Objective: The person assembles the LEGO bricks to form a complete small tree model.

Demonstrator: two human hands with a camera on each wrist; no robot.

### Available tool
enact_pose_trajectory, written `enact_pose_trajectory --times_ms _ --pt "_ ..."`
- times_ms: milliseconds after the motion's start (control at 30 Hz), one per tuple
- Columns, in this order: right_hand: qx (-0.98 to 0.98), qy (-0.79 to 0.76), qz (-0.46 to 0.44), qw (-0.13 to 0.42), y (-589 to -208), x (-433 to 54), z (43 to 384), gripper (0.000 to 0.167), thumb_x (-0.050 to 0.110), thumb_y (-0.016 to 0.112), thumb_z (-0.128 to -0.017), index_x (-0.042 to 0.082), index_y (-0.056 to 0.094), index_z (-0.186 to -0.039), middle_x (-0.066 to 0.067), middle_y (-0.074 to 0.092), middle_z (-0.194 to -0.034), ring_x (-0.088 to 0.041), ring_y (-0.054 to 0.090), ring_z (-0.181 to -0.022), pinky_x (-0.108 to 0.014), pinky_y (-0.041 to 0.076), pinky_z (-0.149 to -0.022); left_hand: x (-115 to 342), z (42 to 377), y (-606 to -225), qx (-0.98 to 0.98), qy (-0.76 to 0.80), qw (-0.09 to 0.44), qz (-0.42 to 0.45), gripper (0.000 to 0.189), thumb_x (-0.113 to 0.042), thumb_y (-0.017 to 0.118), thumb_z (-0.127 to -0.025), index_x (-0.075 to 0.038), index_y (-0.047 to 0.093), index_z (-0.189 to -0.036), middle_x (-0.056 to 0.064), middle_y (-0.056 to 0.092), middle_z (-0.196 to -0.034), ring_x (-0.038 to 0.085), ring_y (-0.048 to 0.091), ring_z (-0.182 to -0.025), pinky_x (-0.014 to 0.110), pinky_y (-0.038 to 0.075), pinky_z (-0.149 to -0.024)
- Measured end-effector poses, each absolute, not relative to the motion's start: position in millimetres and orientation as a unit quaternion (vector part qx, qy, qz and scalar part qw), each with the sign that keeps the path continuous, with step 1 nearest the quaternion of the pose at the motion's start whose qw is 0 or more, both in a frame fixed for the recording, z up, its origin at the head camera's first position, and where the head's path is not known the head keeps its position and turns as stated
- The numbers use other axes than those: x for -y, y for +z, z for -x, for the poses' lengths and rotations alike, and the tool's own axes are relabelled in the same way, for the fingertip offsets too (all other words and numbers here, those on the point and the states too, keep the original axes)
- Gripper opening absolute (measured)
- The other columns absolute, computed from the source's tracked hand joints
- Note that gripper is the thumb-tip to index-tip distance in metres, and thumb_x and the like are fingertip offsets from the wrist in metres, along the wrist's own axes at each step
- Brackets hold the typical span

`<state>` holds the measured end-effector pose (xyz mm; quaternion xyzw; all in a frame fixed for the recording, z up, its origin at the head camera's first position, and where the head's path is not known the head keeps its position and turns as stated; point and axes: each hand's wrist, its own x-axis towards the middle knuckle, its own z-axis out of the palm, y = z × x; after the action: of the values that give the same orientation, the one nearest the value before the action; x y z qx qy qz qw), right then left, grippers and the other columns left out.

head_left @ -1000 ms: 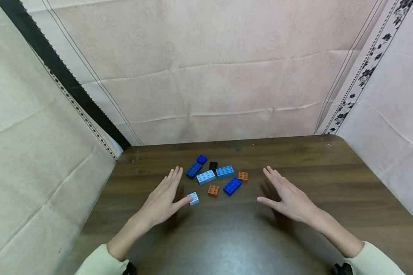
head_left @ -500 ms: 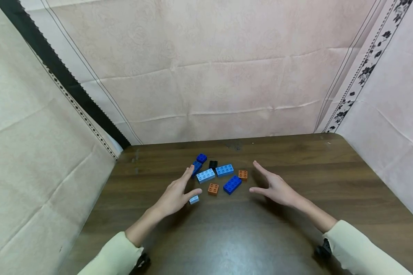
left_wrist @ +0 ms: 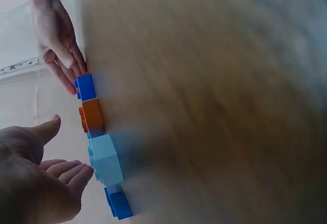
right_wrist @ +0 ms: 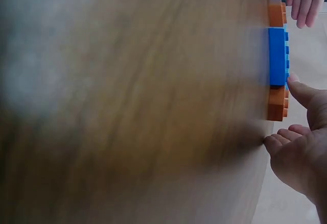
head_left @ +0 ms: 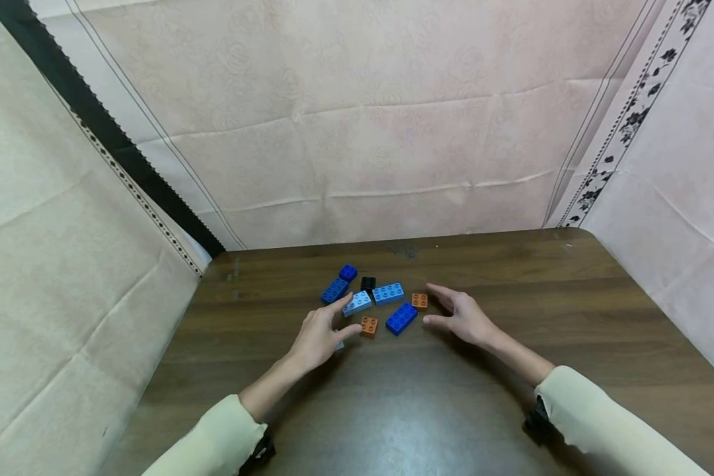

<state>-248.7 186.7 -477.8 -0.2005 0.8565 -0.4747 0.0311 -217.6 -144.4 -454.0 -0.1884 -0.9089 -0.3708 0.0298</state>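
My left hand (head_left: pixel 318 336) hovers at the left of a cluster of toy building bricks, fingers and thumb spread apart and holding nothing. Under it, a small light blue brick (left_wrist: pixel 106 158) is mostly hidden in the head view. The left fingertips overlap a longer light blue brick (head_left: pixel 357 303), and the thumb tip reaches the near orange brick (head_left: pixel 369 326); contact cannot be told. My right hand (head_left: pixel 467 320), thumb and fingers apart, is just right of the far orange brick (head_left: pixel 419 301) and a dark blue brick (head_left: pixel 401 318). Nothing is between its fingers.
Behind lie a medium blue brick (head_left: pixel 388 293), a black brick (head_left: pixel 367 283), a long dark blue brick (head_left: pixel 334 291) and a small dark blue one (head_left: pixel 348 272). The wooden table (head_left: pixel 393 410) ends at a pale cloth (head_left: pixel 381 152) hung around it.
Both hands have moved inward toward the bricks, the left one rightward and the right one leftward. Their fingers have bent a little. The bricks stay where they were.
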Motion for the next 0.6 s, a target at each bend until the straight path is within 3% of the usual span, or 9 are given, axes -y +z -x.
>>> enact_pose_trajectory --times_ms 67,133,600 --pt "-0.856 -0.477 0.195 0.027 -480.3 -184.8 251.5 0.071 0.008 0.08 -0.097 -0.007 0.044 -0.156 -0.027 0.045 -0.16 -0.045 0.045 -0.146 -0.056 0.039 -0.117 142.5 217.5 -455.7 0.903 -0.383 0.028 0.191 0.066 -0.021 0.083 -0.096 -0.004 0.055 -0.154 0.018 0.075 -0.124 0.03 0.076 -0.104 0.042 0.061 -0.091" --pt "-0.857 -0.479 0.19 0.02 -482.2 -183.0 254.3 0.067 0.007 0.08 -0.096 -0.007 0.048 -0.154 -0.027 0.05 -0.157 -0.045 0.048 -0.144 -0.056 0.041 -0.116 140.8 218.0 -457.1 0.897 -0.396 0.021 0.194 0.064 -0.018 0.082 -0.096 -0.003 0.056 -0.152 0.018 0.063 -0.146 0.035 0.063 -0.13 0.05 0.055 -0.102" --pt "-0.857 -0.48 0.186 -0.019 -483.6 -179.0 265.0 0.041 0.001 0.08 -0.095 -0.007 0.068 -0.134 -0.025 0.069 -0.133 -0.041 0.066 -0.126 -0.053 0.054 -0.103 132.3 227.7 -463.6 0.906 -0.368 -0.025 0.207 0.053 -0.014 0.08 -0.098 -0.004 0.062 -0.147 0.013 0.066 -0.143 0.03 0.066 -0.128 0.048 0.055 -0.104"
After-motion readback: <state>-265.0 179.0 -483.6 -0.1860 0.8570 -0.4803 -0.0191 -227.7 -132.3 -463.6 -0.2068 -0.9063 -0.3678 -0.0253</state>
